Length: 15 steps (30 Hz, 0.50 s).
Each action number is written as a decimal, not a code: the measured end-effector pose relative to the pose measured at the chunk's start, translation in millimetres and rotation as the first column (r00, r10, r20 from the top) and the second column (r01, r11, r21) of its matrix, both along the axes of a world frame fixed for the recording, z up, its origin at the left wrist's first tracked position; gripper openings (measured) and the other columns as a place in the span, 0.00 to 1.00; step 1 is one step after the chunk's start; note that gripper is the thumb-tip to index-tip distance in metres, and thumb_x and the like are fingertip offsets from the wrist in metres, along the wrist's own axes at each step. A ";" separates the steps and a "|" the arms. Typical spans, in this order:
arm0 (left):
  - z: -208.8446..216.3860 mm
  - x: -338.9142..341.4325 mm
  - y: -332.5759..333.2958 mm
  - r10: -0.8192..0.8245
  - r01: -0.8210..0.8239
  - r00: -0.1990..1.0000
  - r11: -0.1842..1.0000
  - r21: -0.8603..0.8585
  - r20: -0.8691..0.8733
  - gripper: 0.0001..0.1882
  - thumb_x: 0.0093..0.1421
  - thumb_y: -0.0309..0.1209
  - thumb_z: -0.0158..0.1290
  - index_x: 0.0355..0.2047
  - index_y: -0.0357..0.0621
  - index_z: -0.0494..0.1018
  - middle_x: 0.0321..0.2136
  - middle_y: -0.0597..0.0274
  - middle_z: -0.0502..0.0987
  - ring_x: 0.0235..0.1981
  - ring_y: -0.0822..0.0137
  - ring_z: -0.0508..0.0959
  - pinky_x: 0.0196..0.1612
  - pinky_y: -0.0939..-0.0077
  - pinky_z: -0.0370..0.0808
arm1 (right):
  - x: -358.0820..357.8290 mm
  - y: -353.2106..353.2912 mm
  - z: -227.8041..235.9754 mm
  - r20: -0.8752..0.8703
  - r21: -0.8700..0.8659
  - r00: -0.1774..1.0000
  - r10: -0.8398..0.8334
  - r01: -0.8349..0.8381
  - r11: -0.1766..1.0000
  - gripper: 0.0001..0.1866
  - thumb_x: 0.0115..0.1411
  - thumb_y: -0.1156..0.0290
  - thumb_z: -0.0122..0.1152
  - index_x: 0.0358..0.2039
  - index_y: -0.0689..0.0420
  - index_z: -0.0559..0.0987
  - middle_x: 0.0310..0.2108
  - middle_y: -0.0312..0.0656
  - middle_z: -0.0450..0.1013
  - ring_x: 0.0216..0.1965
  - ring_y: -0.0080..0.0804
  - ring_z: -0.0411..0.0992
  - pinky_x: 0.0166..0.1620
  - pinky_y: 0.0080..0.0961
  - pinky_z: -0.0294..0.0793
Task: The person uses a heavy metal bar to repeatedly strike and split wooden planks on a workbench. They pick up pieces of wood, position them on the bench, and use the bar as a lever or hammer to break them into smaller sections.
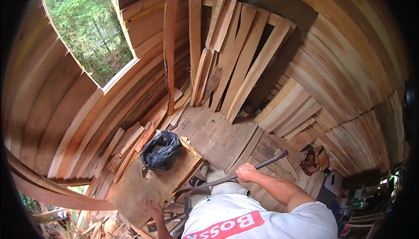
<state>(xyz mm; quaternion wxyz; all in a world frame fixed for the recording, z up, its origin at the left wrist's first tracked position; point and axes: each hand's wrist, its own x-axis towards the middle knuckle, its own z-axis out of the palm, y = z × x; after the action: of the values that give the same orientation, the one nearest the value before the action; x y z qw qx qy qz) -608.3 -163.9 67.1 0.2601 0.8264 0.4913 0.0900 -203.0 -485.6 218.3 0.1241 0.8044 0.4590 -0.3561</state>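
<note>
A ribbed steel bar (218, 181) slants across the front of my body. My right hand (247, 172) is closed around it nearer its upper right end, with the arm reaching out to the right. The bar's lower left end comes close to the edge of a worn wooden board (131, 191), which forms a low bench top. On that board's near part lies my left hand (155, 209), its fingers spread and holding nothing. A black plastic bag (161, 149), crumpled and open at the top, sits on the far part of the board.
Loose planks (131, 141) lie along the left wall, below a window opening (89, 34). Several long boards (244, 60) lean at the back. Wood scraps (113, 223) litter the lower left. A brown bag-like item (315, 159) and a grey container (333, 182) stand right.
</note>
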 end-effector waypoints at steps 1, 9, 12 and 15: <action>-3.2 -2.4 -5.6 -0.020 0.020 1.000 0.999 -0.042 0.001 0.26 0.54 0.31 0.57 0.52 0.34 0.65 0.54 0.36 0.64 0.59 0.38 0.61 0.61 0.49 0.58 | 0.5 1.4 1.7 0.015 0.012 1.000 0.015 -0.015 1.000 0.10 0.49 0.69 0.52 0.28 0.53 0.82 0.36 0.44 0.79 0.45 0.38 0.76 0.47 0.36 0.72; -37.1 -7.0 -22.1 0.039 -0.014 0.998 0.906 -0.424 0.049 0.18 0.48 0.31 0.61 0.39 0.36 0.75 0.40 0.41 0.76 0.44 0.48 0.76 0.48 0.59 0.71 | 15.6 -25.0 -6.7 0.117 0.123 0.990 0.085 -0.099 0.987 0.06 0.45 0.69 0.58 0.22 0.50 0.84 0.28 0.40 0.80 0.34 0.38 0.80 0.35 0.35 0.77; -7.0 13.4 -37.3 0.066 -0.058 0.998 0.915 -0.400 0.005 0.20 0.47 0.32 0.60 0.38 0.30 0.74 0.34 0.43 0.78 0.36 0.53 0.79 0.43 0.64 0.74 | 25.1 -64.9 -19.4 0.014 0.027 1.000 0.011 -0.012 1.000 0.07 0.47 0.69 0.56 0.25 0.53 0.82 0.29 0.43 0.79 0.37 0.41 0.78 0.41 0.36 0.75; -21.3 5.3 -37.7 0.079 -0.111 0.992 0.899 -0.423 -0.094 0.21 0.48 0.32 0.60 0.39 0.28 0.74 0.33 0.46 0.78 0.36 0.55 0.79 0.42 0.66 0.74 | 27.7 -96.6 -19.9 0.009 -0.017 0.996 -0.086 0.086 0.996 0.09 0.45 0.69 0.57 0.27 0.54 0.83 0.30 0.44 0.79 0.38 0.41 0.78 0.43 0.37 0.74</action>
<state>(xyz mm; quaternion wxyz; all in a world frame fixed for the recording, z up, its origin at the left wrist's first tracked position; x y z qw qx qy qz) -603.1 -201.6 45.8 0.4115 0.7272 0.5480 -0.0378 -175.3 -582.3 198.4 0.1178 0.8239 0.4202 -0.3617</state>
